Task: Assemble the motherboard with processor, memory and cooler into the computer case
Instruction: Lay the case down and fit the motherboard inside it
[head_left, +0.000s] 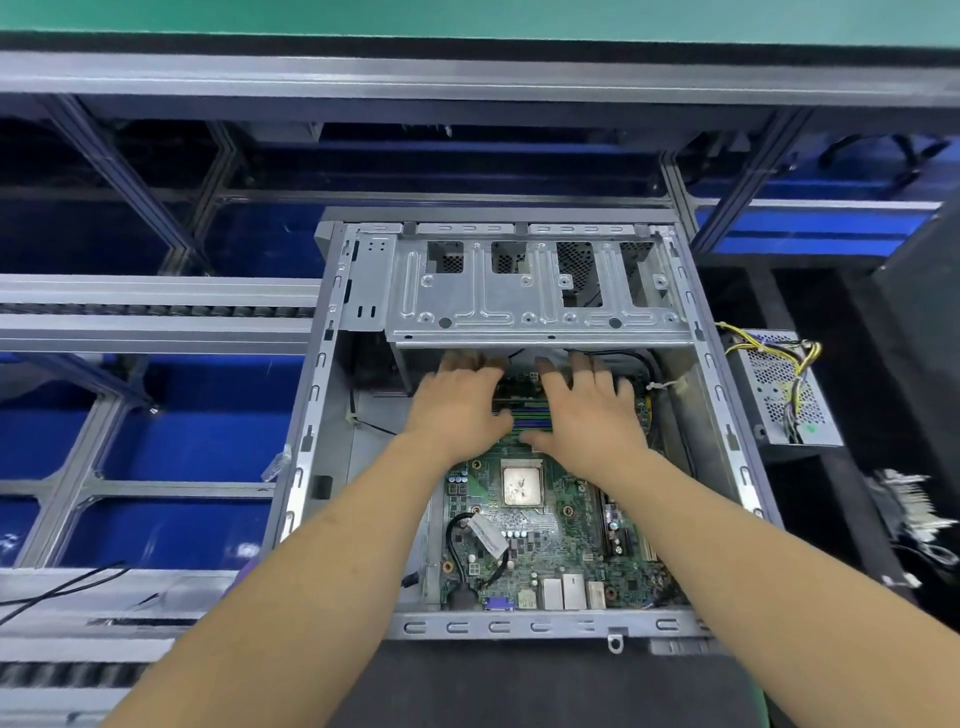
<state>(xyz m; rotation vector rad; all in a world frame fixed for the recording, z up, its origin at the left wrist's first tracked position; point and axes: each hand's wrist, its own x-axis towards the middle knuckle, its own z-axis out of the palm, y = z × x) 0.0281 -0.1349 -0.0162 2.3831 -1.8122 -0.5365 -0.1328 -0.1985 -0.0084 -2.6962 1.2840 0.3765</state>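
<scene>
The motherboard lies inside the computer case, toward its near right. The drive cage spans the case's far end. Both hands, left and right, rest on the board's far part, beyond the processor. A power supply sits right of the case.

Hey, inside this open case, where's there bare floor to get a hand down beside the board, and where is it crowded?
Free: the bare case floor between the case's left wall and the motherboard; only a thin black cable crosses it. Crowded: the far end under the drive cage, where the left hand and right hand cover the memory slots.
</scene>
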